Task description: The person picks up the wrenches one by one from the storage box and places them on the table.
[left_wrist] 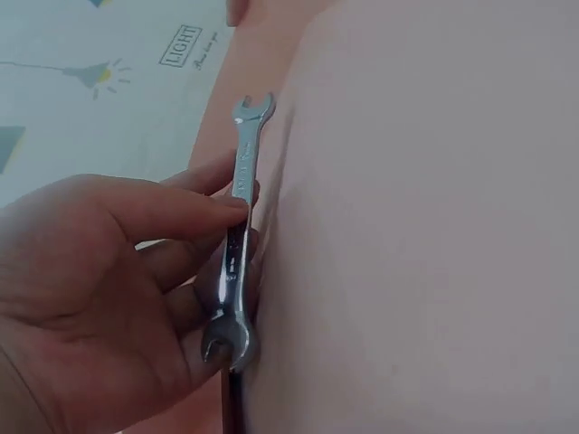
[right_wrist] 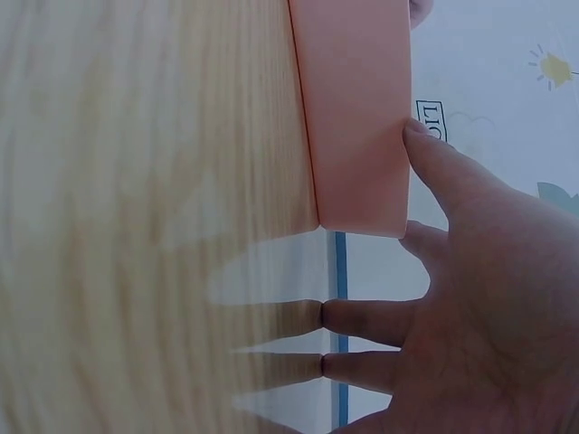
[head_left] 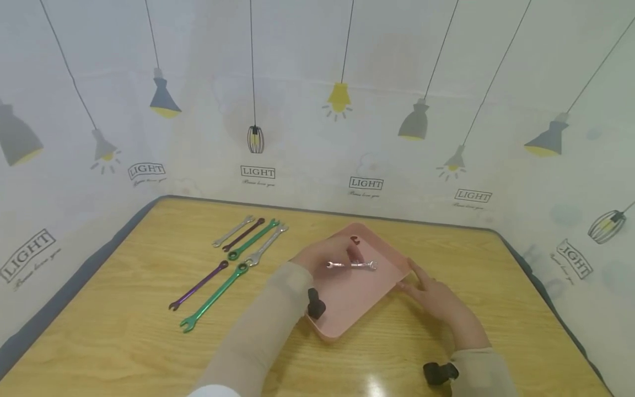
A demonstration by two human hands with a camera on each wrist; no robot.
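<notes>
My left hand (head_left: 324, 255) is over the pink tray (head_left: 342, 306), pinching a small silver open-ended wrench (left_wrist: 244, 163) between thumb and fingers. In the left wrist view both wrench ends stick out past the fingers, close over the tray floor. A dark red wrench end (head_left: 355, 240) shows in the tray just beyond this hand, the rest hidden by it. My right hand (right_wrist: 488, 298) is at the tray's right corner. Its thumb touches the rim and the index finger meets the corner, while the other fingers are spread straight with their tips at the tabletop.
Left of the tray, a slanted row holds silver (head_left: 233, 231), dark red (head_left: 244, 234), green (head_left: 254, 240) and larger silver (head_left: 267, 246) wrenches. Nearer lie a purple wrench (head_left: 199, 284) and a long green wrench (head_left: 213, 298). A lamp-printed cloth (head_left: 307, 138) stands behind the wooden table (head_left: 149, 353).
</notes>
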